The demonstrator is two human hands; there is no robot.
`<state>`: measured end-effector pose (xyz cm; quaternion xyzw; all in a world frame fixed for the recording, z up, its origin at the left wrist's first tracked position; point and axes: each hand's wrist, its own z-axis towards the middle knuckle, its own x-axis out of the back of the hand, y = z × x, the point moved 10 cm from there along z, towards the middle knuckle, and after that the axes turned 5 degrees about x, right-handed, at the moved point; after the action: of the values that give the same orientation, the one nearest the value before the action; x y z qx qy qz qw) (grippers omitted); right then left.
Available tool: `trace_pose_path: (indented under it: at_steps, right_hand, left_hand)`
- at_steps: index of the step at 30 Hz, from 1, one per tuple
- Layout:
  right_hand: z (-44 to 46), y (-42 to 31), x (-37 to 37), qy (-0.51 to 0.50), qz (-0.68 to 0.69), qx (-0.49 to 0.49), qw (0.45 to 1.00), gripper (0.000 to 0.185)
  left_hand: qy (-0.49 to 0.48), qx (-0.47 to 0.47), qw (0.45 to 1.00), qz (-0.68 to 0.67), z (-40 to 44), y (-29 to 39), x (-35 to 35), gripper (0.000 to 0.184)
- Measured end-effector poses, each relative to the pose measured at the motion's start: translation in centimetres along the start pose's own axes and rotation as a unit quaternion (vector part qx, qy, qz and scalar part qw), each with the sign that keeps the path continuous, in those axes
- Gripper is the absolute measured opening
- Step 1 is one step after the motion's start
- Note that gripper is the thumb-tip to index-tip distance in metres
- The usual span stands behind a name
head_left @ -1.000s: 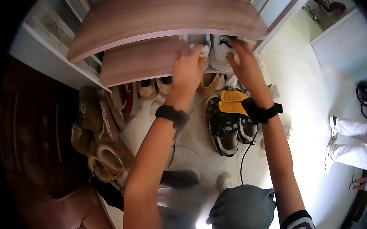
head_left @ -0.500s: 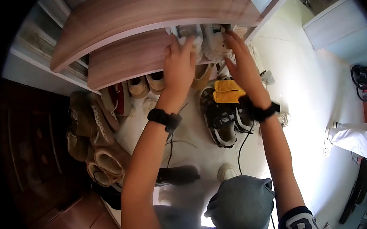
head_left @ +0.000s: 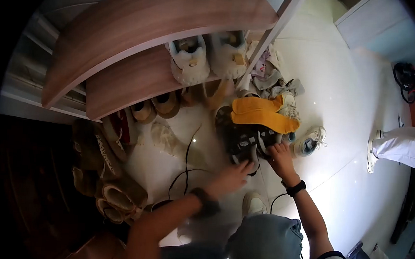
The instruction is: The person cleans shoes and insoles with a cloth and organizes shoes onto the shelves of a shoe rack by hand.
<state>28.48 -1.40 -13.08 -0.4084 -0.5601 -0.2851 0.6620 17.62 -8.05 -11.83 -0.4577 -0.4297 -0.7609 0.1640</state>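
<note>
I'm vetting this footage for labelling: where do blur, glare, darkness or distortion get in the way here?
Head view: left hand blurred, right hand clearer; head view: black shoes a little soft; head view: glare whitening the floor at right; head view: door at lower left lost in gloom; head view: black corners, and I can't tell whether the shelf is truly curved.

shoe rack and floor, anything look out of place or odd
Yes: two yellow socks lie across the black patterned sneakers, odd because they are draped over the shoes rather than tucked inside. Crumpled cloths lie bunched beside the shoe rack, looking dropped rather than put away.
</note>
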Motion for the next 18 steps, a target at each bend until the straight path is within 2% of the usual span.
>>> trace_pose_path:
  at_steps: [1, 2, 6, 8, 9, 10, 11, 12, 15, 18]
  right_hand:
    - [0.6, -0.3, 0.0, -0.021, 0.046, 0.014, 0.999, 0.034]
    - [1.0, -0.8, 0.2, -0.044, 0.093, 0.028, 0.994, 0.032]
    - [2.5, -2.0, 5.2, -0.013, 0.141, 0.03, 0.989, 0.028]
    - [2.5, -0.4, 5.0, -0.095, 0.331, -0.071, 0.936, 0.032]
    - [2.7, -0.1, 6.2, -0.076, 0.379, -0.074, 0.919, 0.031]
    - [3.0, 0.4, 7.7, -0.086, 0.385, -0.121, 0.911, 0.026]
    - [3.4, 0.4, 9.2, -0.073, 0.458, -0.167, 0.87, 0.024]
    - [3.4, 0.6, 10.1, -0.055, 0.527, -0.211, 0.822, 0.022]
    - [3.6, 0.9, 10.8, -0.094, 0.537, -0.204, 0.813, 0.02]
    - [4.3, -0.1, 10.1, -0.142, 0.498, -0.185, 0.835, 0.017]
  left_hand:
    - [-0.121, 0.1, 0.986, -0.055, 0.3, -0.9, -2.6, 0.039]
    - [-0.24, 0.198, 0.944, -0.109, -0.5, -1.7, -5.1, 0.044]
    - [-0.214, 0.223, 0.95, -0.054, -0.4, -2.8, -7.1, 0.045]
    - [-0.158, 0.181, 0.969, -0.061, 0.0, -2.8, -6.0, 0.029]
    - [-0.158, 0.185, 0.968, -0.062, 0.0, -2.8, -4.4, 0.029]
    - [-0.15, 0.217, 0.957, -0.122, 0.0, -2.8, -1.1, 0.032]
    - [-0.145, 0.247, 0.94, -0.183, -0.1, -2.8, 1.8, 0.036]
    - [-0.151, 0.246, 0.94, -0.182, -0.2, -2.6, 3.5, 0.036]
    - [-0.108, 0.241, 0.953, -0.147, 0.8, -3.4, 9.8, 0.038]
    - [-0.16, 0.291, 0.923, -0.191, -0.2, -3.8, 13.8, 0.044]
